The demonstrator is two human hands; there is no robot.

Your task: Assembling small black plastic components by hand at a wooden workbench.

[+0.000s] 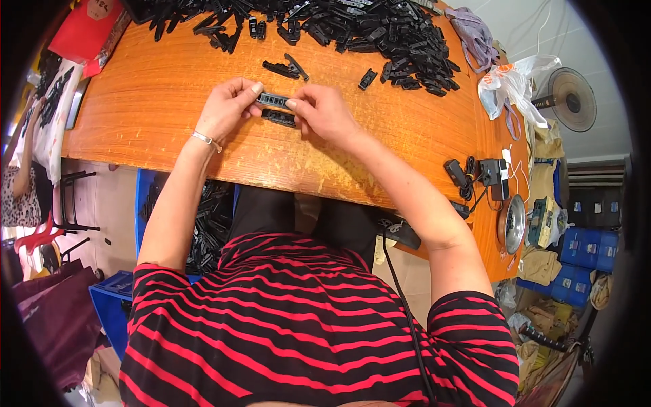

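Observation:
Between my two hands, over the wooden table [169,88], is a narrow dark plastic strip-shaped part [273,100] with a row of small rectangular slots. My left hand [232,107] pinches its left end between thumb and fingers. The thumb and fingers of my right hand [324,112] are closed on its right end. Just below it, close to my fingertips, lies a similar black slotted part [279,118]. Slightly farther off rest two slim black pieces, one lying flat [279,69] and one slanted [296,66]. A short black part [368,79] sits alone to the right.
A large heap of black plastic parts [366,34] covers the table's far side. At right are power adapters [494,180], a metal bowl [514,224], a plastic bag [515,85] and a fan [571,100]. A blue crate [146,203] holds black parts. Another person's arm [27,146] shows far left.

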